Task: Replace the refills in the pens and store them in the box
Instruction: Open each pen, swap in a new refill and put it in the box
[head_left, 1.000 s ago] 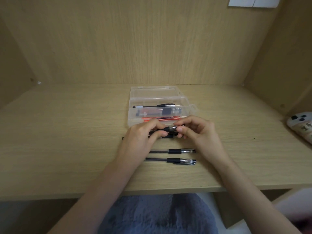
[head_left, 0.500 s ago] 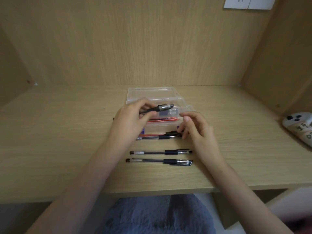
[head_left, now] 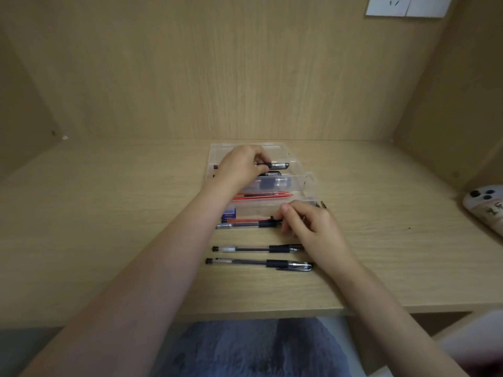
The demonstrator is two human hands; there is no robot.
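While the wooden desk fills the lower half of the frame, the left hand is seen at centre, above the far part of the clear plastic box. Its fingers are closed round a capped black pen, which is held level over the box. Red refills are seen lying inside the box. Just below the box, a third pen is touched at its cap end by the curled fingers of the right hand; whether it is truly gripped cannot be told. Two more pens are laid parallel nearer the desk edge. A white controller is seen at the right edge, and a wall socket at upper right.
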